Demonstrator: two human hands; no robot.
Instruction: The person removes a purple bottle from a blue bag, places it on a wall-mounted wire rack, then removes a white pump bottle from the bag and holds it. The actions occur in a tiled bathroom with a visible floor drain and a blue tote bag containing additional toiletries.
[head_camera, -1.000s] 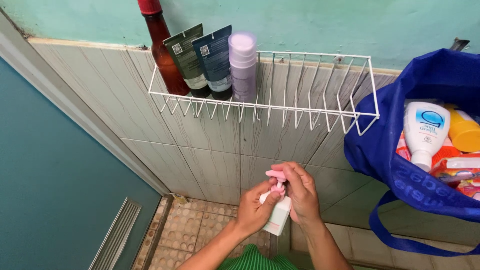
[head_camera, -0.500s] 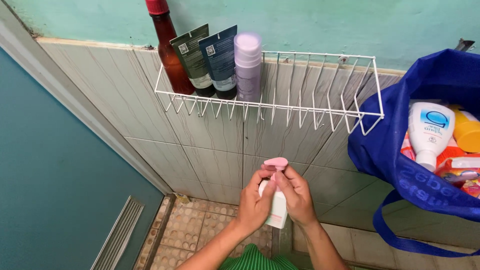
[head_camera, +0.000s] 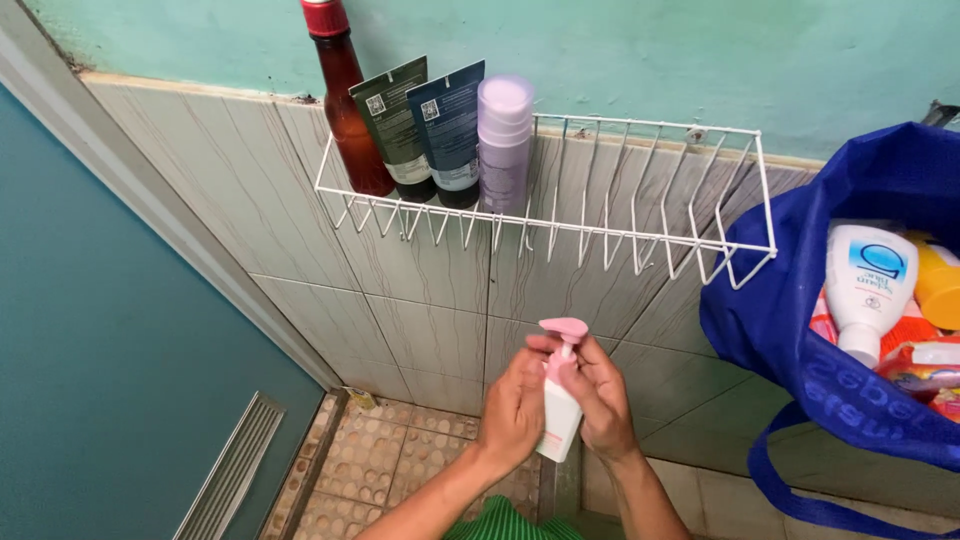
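Observation:
A small white pump bottle (head_camera: 558, 425) with a pink pump head sits upright between both my hands, low in the middle of the head view. My left hand (head_camera: 512, 410) wraps its left side and my right hand (head_camera: 602, 405) grips its right side, fingers at the pump's neck. Above them a white wire shelf (head_camera: 640, 240) hangs on the tiled wall. At its left end stand a brown bottle (head_camera: 350, 115) with a red cap, a dark green tube (head_camera: 396, 130), a dark blue tube (head_camera: 452, 125) and a lilac bottle (head_camera: 503, 145).
A blue fabric bag (head_camera: 790, 330) hangs at the right, holding a white bottle (head_camera: 868, 285), a yellow bottle (head_camera: 940, 285) and colourful packets. A teal door (head_camera: 100, 380) with a vent stands at the left. Pebble-pattern floor tiles (head_camera: 400, 450) lie below.
The pump head has risen from between my fingers and now stands free above them. My hands have shifted slightly around the bottle's neck. The view has drifted a little.

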